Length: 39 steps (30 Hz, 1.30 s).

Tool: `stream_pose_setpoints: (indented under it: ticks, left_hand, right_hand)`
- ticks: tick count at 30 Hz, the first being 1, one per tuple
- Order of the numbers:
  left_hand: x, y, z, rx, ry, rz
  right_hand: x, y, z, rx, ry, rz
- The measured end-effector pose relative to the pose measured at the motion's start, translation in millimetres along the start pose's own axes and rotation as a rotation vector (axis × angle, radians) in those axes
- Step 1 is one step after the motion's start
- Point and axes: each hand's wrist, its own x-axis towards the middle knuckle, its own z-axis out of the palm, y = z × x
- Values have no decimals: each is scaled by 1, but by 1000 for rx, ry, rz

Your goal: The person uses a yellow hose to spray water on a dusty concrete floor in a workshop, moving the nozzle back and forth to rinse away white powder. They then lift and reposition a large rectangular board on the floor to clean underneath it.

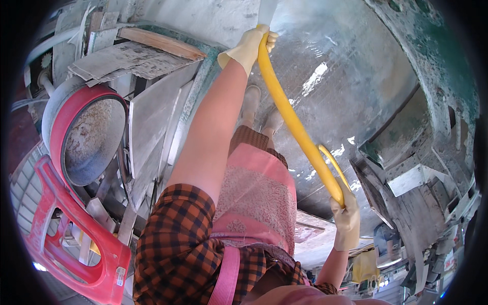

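A thick yellow hose [288, 111] runs slantwise across the view between my two gloved hands. My left hand [252, 44], arm stretched far forward, is closed around the hose close to its far end. A pale stream of water [267, 11] comes out beyond that hand. Nearer to me on the right, my right hand [346, 218] grips the hose lower down. Behind this hand a thinner-looking yellow length loops up and away. Both hands wear cream rubber gloves. Beneath the hose, the grey floor [325, 109] shines wet in patches.
To my left stand a red-rimmed round tub [96, 137] with crusted insides, a red plastic chair [96, 239] and leaning boards [152, 127]. Stacked worn planks [414, 213] lie at right. A stained green curved wall [447, 61] rises at the far right.
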Motion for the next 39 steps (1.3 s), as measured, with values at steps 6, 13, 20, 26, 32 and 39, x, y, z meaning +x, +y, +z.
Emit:
stream_pose_setpoints:
  ticks: [6,13,20,26,32,39]
  left_hand:
    - [-9,7,3,-31,-20,67]
    - [-25,-54,-49,-110,108,-20]
    - [-31,-124,-78,-240,108,-88]
    - [0,-122,-70,-268,80,-93]
    - [23,-89,-61,-180,19,19]
    - [18,-69,-51,-110,-36,71]
  right_hand:
    - [-4,15,3,14,73,-56]
    - [-5,21,-1,-49,36,-77]
    - [-2,22,-5,-126,-29,-161]
    - [4,13,5,-192,-12,-159]
    - [8,8,24,-199,9,-105]
    - [-11,10,43,-181,-19,-6]
